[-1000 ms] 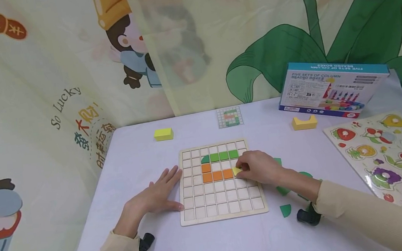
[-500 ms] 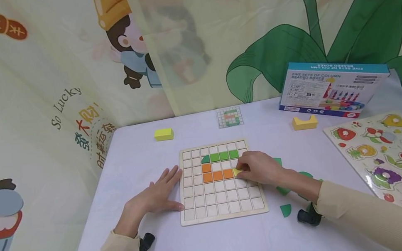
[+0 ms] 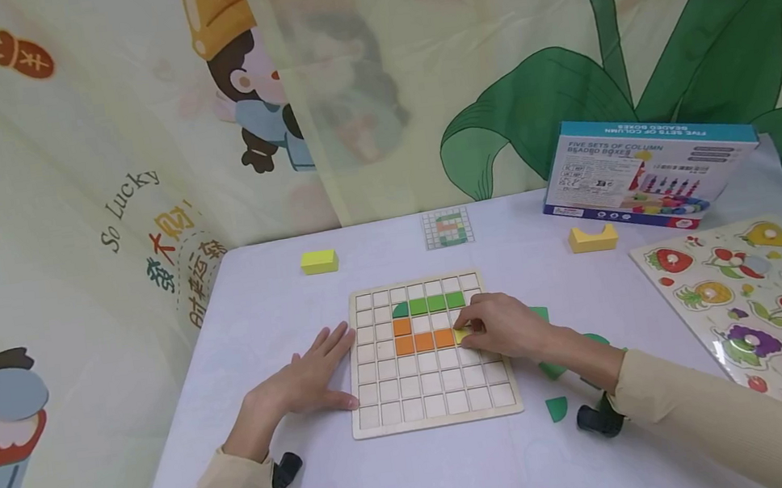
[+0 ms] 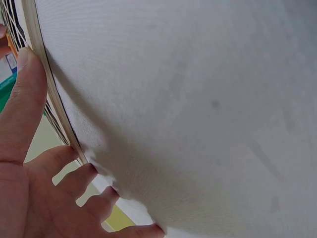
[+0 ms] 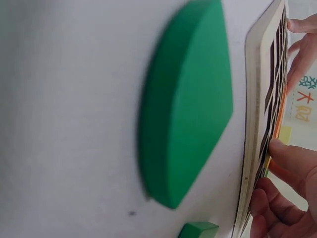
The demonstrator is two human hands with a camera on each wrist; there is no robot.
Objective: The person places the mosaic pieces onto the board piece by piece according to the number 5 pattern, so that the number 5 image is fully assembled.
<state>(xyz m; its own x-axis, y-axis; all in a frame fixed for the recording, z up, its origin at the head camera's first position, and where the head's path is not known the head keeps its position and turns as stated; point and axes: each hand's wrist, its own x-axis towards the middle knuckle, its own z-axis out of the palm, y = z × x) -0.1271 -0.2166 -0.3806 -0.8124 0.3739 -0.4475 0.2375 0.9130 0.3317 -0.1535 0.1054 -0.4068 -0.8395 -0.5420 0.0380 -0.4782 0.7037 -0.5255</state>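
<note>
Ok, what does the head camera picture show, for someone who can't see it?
A right hand pinches a yellow tile on a wooden grid board, beside orange tiles and below green tiles. The left hand lies flat against the board's left edge, on a white table.

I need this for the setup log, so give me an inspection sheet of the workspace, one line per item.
Surface: white table, bare in front.
Job's things: wooden grid board with green and orange tiles; yellow tile at the orange row's right end.
Clutter: yellow block, notched yellow block, pattern card, toy box, fruit puzzle, loose green pieces.
Grippers: left hand flat against the board's left edge; right hand pinches the yellow tile.
Cables: nothing seen.
Surroundings: cartoon-printed curtains.
</note>
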